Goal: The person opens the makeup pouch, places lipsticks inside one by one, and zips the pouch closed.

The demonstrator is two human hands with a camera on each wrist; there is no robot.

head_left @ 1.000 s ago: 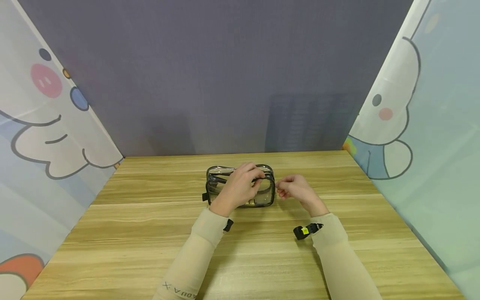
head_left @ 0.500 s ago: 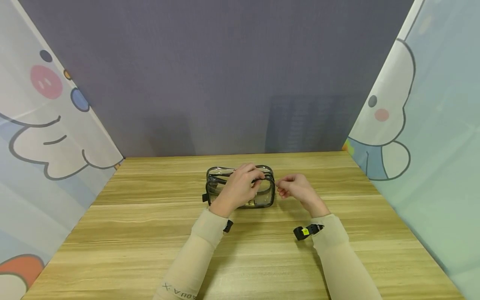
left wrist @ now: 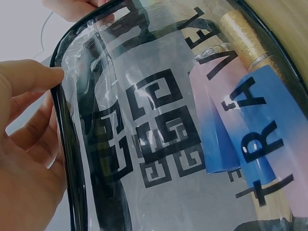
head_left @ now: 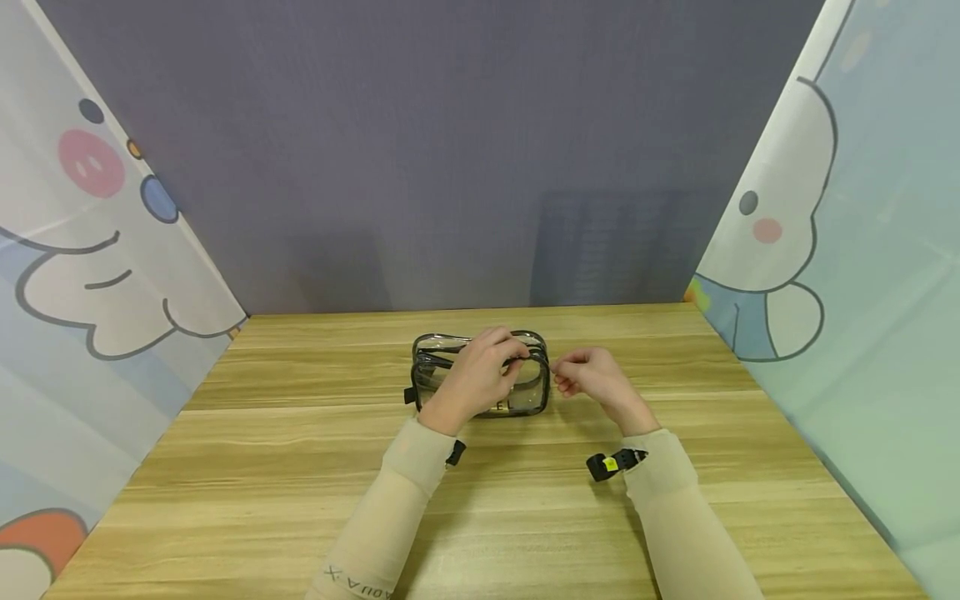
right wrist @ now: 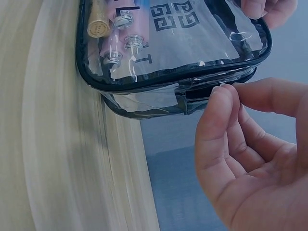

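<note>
A clear cosmetic pouch (head_left: pixel 528 393) with black piping and printed lettering stands on the table. My left hand (head_left: pixel 480 371) pinches its top edge, the fingertip pressed on the black piping (left wrist: pixel 72 159) in the left wrist view. At the pouch's right end, my right hand (head_left: pixel 592 379) has thumb and forefinger pinched together. They meet at the end of the black zipper (right wrist: pixel 202 93) in the right wrist view, holding its pull, which the fingertips mostly hide. Through the clear front show pink-and-blue tubes (left wrist: pixel 262 113) and a gold glittery cylinder (left wrist: pixel 243 38).
The wood-grain table (head_left: pixel 300 492) spreads around the pouch, with a dark grey panel (head_left: pixel 450 167) along its back edge. Printed cartoon curtains (head_left: pixel 862 292) hang at both sides. A black wrist camera (head_left: pixel 603 465) sits under the right sleeve.
</note>
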